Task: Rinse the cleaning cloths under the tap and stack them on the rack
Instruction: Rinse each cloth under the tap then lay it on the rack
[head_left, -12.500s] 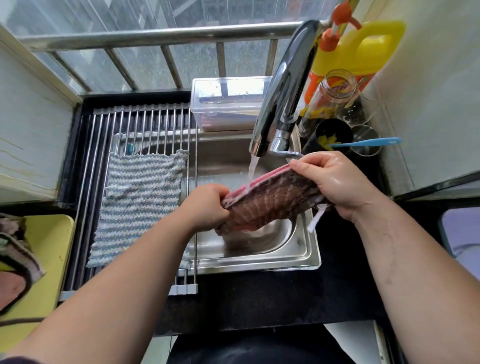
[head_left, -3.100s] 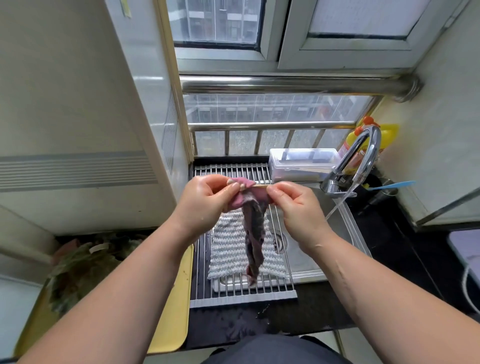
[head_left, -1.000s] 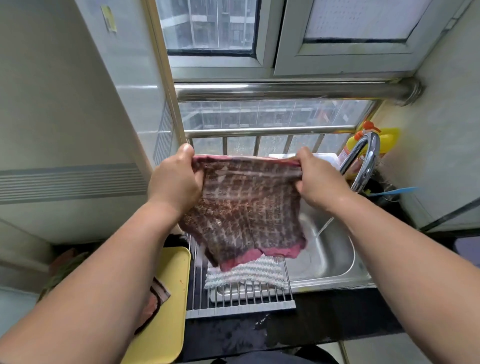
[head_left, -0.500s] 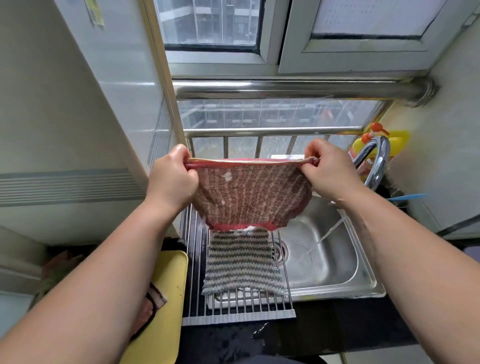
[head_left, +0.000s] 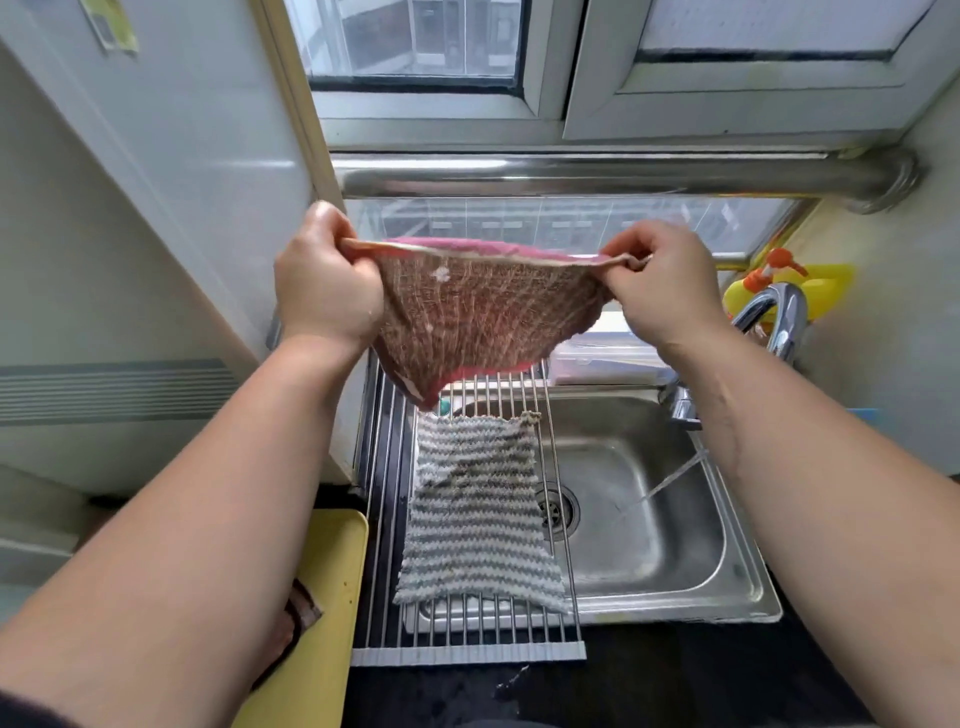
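I hold a pink and brown cleaning cloth (head_left: 478, 322) stretched out in the air above the rack. My left hand (head_left: 324, 286) grips its left top corner and my right hand (head_left: 660, 280) pinches its right top corner. Below it a grey and white striped cloth (head_left: 478, 514) lies flat on the steel roll-up rack (head_left: 384, 467) over the left part of the sink (head_left: 649, 519). The tap (head_left: 774, 322) at the right runs a thin stream into the basin.
A yellow tray (head_left: 332, 597) sits left of the rack with another cloth (head_left: 304, 610) on it, mostly hidden by my left arm. A clear plastic box (head_left: 608, 358) stands behind the sink. A yellow bottle (head_left: 810, 286) stands by the tap. A window rail (head_left: 597, 176) crosses above.
The cloth went from being rinsed under the tap, to bunched, to spread wide. Over the last second I raised it higher, so more of the striped cloth below shows.
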